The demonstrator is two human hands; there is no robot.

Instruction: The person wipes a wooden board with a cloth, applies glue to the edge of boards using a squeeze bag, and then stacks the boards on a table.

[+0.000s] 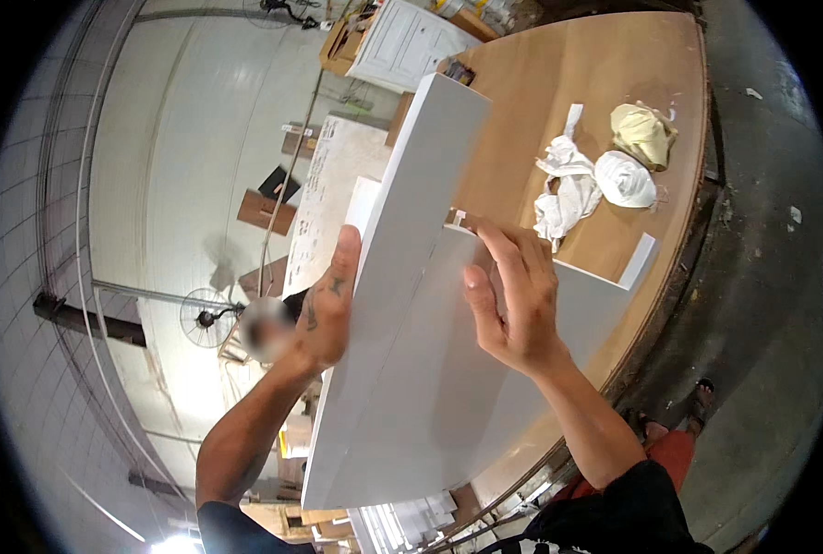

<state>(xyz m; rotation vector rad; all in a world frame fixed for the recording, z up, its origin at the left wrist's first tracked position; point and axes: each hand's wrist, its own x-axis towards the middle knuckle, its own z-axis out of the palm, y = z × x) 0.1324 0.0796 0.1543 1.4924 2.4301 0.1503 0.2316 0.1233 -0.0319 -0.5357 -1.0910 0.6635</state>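
Note:
A large white panel assembly leans across the workbench, with a long upright board (430, 138) joined along the side of a wider flat panel (411, 397). My left hand (326, 309) grips the outer edge of the upright board about halfway along; its other fingers are hidden behind the board. My right hand (520, 300) is over the flat panel, beside its cut-out corner. Its thumb stands apart from the fingers, and the forefinger reaches a small white and brown bit (459, 219) at that corner. I cannot tell whether that bit is loose.
On the brown workbench (605, 60) lie crumpled white cloth (568, 189), a white bundle (625, 179), a yellowish bundle (643, 136) and a white strip (638, 261). Beyond are a white cabinet door (407, 44), a fan (210, 317) and a person (268, 328). Concrete floor (762, 185) runs along the right.

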